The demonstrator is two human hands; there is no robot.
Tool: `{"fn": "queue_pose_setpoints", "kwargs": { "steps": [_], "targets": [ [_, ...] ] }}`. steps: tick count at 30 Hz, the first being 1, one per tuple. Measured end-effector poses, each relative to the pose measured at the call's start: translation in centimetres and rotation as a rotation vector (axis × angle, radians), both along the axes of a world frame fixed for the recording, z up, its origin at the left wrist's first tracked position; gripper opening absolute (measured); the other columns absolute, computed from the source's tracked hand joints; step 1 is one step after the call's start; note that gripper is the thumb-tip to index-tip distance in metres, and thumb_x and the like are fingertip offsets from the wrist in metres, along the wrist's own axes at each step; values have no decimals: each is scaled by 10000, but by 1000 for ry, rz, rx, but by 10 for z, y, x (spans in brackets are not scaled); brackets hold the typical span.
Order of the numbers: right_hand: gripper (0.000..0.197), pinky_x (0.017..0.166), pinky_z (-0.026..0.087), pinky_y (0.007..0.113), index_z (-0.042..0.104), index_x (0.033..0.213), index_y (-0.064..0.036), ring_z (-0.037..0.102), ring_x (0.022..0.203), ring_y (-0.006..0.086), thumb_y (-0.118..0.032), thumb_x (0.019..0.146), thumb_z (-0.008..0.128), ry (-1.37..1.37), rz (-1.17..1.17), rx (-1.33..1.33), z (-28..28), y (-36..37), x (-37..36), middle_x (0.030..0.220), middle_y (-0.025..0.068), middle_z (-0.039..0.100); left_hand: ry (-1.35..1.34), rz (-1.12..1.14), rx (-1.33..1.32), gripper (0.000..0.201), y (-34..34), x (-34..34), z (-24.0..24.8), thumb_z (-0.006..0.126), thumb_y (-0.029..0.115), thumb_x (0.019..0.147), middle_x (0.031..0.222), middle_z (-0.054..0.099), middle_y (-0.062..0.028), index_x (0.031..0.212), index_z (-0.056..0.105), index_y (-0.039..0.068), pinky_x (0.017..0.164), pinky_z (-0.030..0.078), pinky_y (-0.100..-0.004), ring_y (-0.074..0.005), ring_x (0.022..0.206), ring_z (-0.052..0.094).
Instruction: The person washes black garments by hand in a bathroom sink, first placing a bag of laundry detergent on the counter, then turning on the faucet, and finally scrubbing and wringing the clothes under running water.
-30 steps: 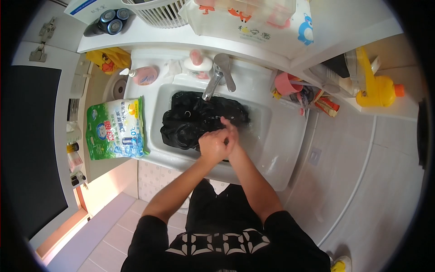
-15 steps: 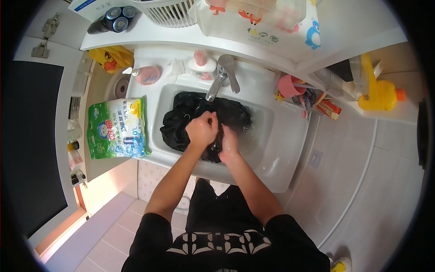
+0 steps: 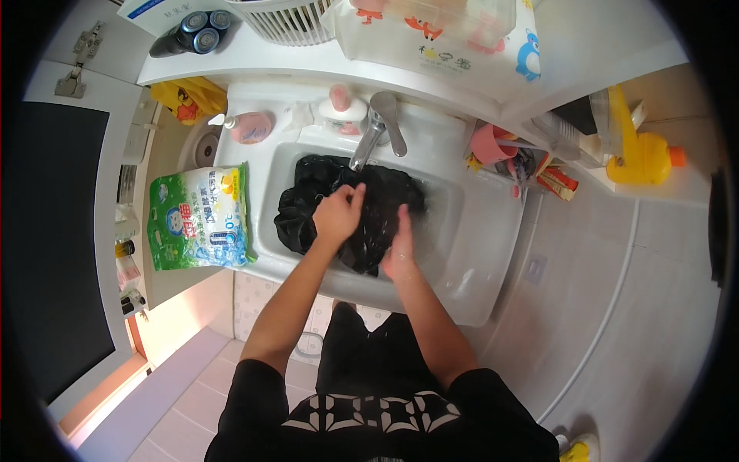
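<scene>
A wet, bunched-up black garment point(image 3: 385, 185) lies in the white washbasin point(image 3: 469, 262), partly in shallow, cloudy water. On its left part, my left hand point(image 3: 337, 219) is closed with the fingers curled into the fabric. My right hand point(image 3: 401, 246) is at the garment's right edge with its fingers stretched out, wet and holding nothing. Above the cloth, the spout of the chrome faucet point(image 3: 371, 138) points down into the basin.
Left of the basin stands a green-and-white detergent bag point(image 3: 198, 219). Behind it are a pink pump bottle point(image 3: 250, 128) and a white bottle with a pink top point(image 3: 342, 112). A pink cup point(image 3: 493, 146) is at the right rear, near a yellow bottle point(image 3: 645, 160). A shelf point(image 3: 300, 71) overhangs the back.
My right hand has moved right, away from my left, and its fingers have straightened off the cloth. My left hand has shifted slightly left, still on the garment.
</scene>
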State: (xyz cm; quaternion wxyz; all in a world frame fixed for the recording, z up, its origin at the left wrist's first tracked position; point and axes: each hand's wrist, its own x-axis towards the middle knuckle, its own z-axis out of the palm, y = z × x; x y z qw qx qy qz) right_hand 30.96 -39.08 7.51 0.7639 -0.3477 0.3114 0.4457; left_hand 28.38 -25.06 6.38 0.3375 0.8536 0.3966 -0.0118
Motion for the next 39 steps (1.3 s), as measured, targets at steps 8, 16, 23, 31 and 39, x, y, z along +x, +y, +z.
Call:
{"fn": "queue_pose_setpoints", "kwargs": {
  "steps": [8, 16, 23, 31, 39],
  "targets": [
    [739, 1093, 414, 454, 479, 1433, -80, 501, 1321, 252, -648, 960, 500, 15, 143, -9, -52, -18, -10, 1428, 103, 535, -255, 247, -731, 438, -9, -28, -6, 688, 474, 919, 746, 645, -9, 867, 727, 41, 632, 449, -282, -115, 682, 555],
    [402, 932, 511, 400, 596, 1246, -82, 620, 1071, 227, -366, 1041, 399, -34, 10, 149, -88, 6, -33, 1165, 82, 630, -375, -187, 340, 289, -50, -34, 7, 736, 314, 796, 634, 604, -63, 600, 634, 129, 568, 445, -420, -290, 621, 620],
    [401, 936, 503, 423, 627, 1171, -87, 631, 1031, 229, -401, 1029, 420, -58, 41, -104, -60, 6, -17, 1115, 72, 655, -589, -175, 168, 259, -72, -32, 14, 700, 204, 786, 629, 604, -128, 596, 586, 72, 499, 470, -420, -345, 575, 617],
    [470, 991, 504, 422, 589, 1288, -108, 630, 1127, 250, -476, 1028, 455, 15, 146, 13, -54, 3, -32, 1217, 66, 646, -383, 29, 238, 322, -28, -9, 7, 682, 290, 882, 624, 609, -133, 656, 648, 63, 518, 470, -435, -361, 556, 601],
    [501, 1102, 417, 423, 526, 1369, -64, 577, 1225, 266, -438, 1036, 493, -132, -59, -212, 0, -56, 27, 1329, 107, 604, -330, -143, -456, 678, 5, -32, 0, 673, 425, 916, 1107, 692, -175, 1474, 453, 107, 896, 494, -394, -321, 959, 667]
  ]
}}
